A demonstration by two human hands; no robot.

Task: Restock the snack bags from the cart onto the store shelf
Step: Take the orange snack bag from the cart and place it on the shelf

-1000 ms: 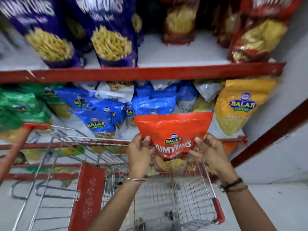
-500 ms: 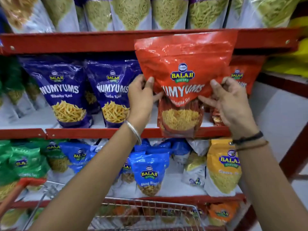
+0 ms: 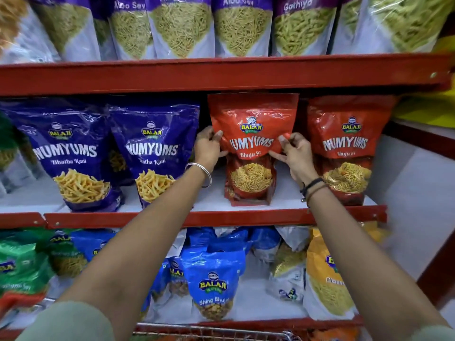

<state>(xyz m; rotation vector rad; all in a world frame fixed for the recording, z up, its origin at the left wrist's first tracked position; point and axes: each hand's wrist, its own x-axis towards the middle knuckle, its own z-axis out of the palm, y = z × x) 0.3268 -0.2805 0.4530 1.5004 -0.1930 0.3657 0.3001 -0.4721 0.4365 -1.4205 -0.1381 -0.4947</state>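
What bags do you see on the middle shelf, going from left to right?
First purple Numyums bag → second purple Numyums bag → left hand → red Bhujia Sev bag being held → right hand → second red Bhujia Sev bag.

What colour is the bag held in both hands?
Red-orange, with white lettering; the bag shows clearly in the head view.
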